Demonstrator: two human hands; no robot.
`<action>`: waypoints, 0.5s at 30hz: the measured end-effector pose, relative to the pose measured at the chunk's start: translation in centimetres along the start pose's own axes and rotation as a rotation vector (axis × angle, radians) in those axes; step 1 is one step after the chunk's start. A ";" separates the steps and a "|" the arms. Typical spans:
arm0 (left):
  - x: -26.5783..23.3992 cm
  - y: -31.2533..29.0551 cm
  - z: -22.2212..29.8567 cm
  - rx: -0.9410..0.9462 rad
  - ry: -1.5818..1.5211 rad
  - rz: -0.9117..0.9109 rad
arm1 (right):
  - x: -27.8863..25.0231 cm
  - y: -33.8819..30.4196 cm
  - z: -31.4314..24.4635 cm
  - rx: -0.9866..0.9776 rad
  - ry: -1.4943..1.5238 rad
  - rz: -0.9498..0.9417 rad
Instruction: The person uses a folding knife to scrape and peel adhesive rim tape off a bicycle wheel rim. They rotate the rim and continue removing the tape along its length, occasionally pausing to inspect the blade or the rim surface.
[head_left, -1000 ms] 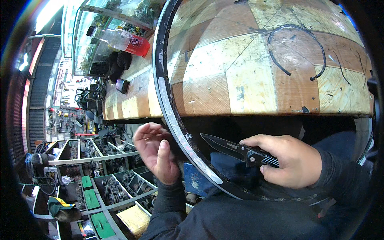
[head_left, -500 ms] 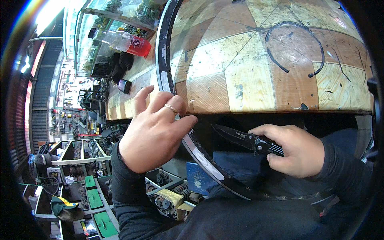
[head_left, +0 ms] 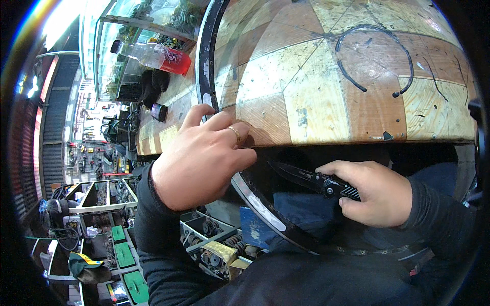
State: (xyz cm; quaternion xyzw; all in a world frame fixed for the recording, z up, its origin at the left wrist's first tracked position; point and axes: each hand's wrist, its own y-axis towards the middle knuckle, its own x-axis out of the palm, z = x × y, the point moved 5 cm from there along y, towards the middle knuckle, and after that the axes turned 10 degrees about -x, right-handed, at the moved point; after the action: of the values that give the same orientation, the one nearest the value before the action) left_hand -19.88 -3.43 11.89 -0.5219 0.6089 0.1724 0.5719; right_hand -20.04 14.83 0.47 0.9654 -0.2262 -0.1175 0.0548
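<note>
A black wheel rim (head_left: 206,61) with pale worn patches on its side leans over the table's near edge and reaches down to my lap. My left hand (head_left: 201,158), with a ring on one finger, has its fingers curled over the rim at the table's edge. In my right hand (head_left: 376,195) is a black folding knife (head_left: 296,175), its blade open and pointing left toward the rim, below the edge. The blade is apart from the rim. My left fingertips are partly hidden.
On the patchwork tabletop (head_left: 316,115) lie a broken loop of black cord (head_left: 409,64) and thin dark strands. A bottle of red drink (head_left: 153,55) and a small dark device (head_left: 159,112) are at the left. Lower left are shelves with green boxes (head_left: 137,285) and a cap (head_left: 84,265).
My left hand has shifted slightly, and its raised finger has come down onto the rim. My right hand and the knife have barely moved.
</note>
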 end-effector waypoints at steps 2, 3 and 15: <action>0.2 -0.4 -0.3 0.000 -0.055 0.049 | 0.1 0.1 0.1 -0.001 0.015 0.002; 0.1 -0.6 -0.4 -0.002 -0.080 0.073 | 0.0 0.0 0.0 -0.004 0.022 0.003; 0.2 -0.9 -0.7 0.001 -0.159 0.105 | 0.8 0.0 -1.7 -0.157 -0.014 0.034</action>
State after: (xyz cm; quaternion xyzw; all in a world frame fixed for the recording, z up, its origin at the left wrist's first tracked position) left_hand -19.43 -4.51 12.26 -0.4739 0.5883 0.2426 0.6087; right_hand -18.91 14.54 1.91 0.9533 -0.2331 -0.1406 0.1309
